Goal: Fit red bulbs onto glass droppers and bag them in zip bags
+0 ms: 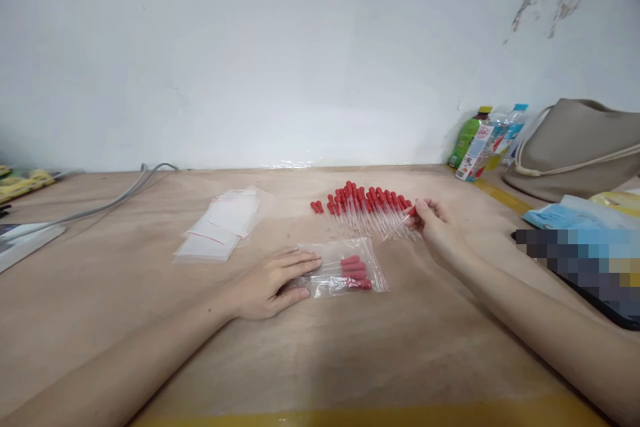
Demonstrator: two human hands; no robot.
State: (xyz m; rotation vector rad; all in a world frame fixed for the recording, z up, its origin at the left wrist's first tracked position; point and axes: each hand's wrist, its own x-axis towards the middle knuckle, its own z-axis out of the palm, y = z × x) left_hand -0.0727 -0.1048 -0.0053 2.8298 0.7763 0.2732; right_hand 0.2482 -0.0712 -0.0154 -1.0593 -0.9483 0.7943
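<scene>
My left hand (275, 283) lies flat with its fingers stretched over the left end of a clear zip bag (327, 287). Inside the bag are several glass droppers with red rubber bulbs (354, 267), bulbs toward the right. My right hand (435, 223) is closed in a pinch on the red bulb of a dropper (395, 227), at the right end of the pile. That dropper's glass tube slants down to the left. Behind the bag, a pile of red-bulbed droppers (373, 203) is spread on the wooden table (320, 360), most with bulbs pointing away from me.
Flat clear bags (215, 227) with red seal lines are stacked left of the pile. A grey cable (115, 200) runs along the left. At right stand bottles (467, 137), a carton (474, 153), a grey-beige bag (575, 143) and a blue packet (550, 213).
</scene>
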